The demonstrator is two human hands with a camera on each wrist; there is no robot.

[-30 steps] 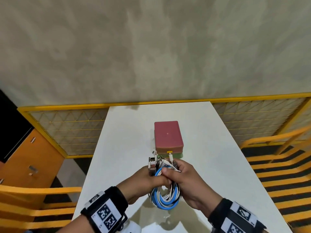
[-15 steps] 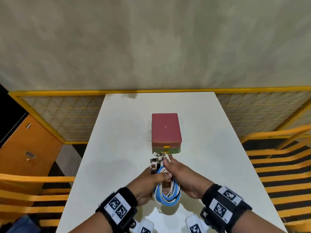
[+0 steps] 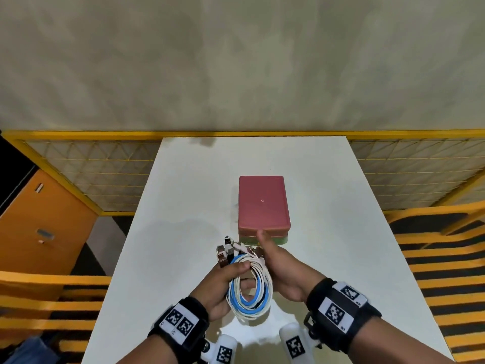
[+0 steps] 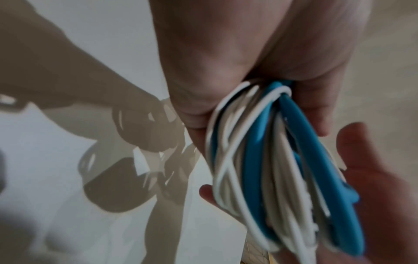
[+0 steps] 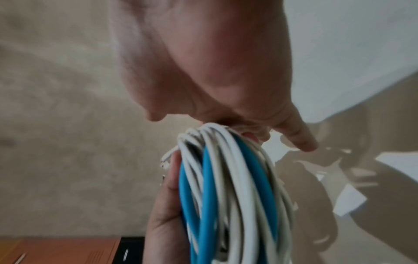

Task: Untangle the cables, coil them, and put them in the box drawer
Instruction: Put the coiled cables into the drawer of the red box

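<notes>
A coil of white and blue cables hangs above the table's near end. My left hand grips its left side, thumb across the top and a finger through the loop. The plugs stick up above that hand. My right hand lies against the coil's right side, fingers relaxed and thumb stretched toward the box front. The box has a red lid and a green drawer, which looks pushed in. Both wrist views show the coil close up and blurred.
The white table runs away from me to a yellow mesh fence under a grey wall. An orange cabinet stands at the left. Yellow bars flank the table on both sides.
My right hand has let go of the cable ends and its thumb now reaches toward the box front. The left hand keeps the coil, which has turned flatter toward me.
</notes>
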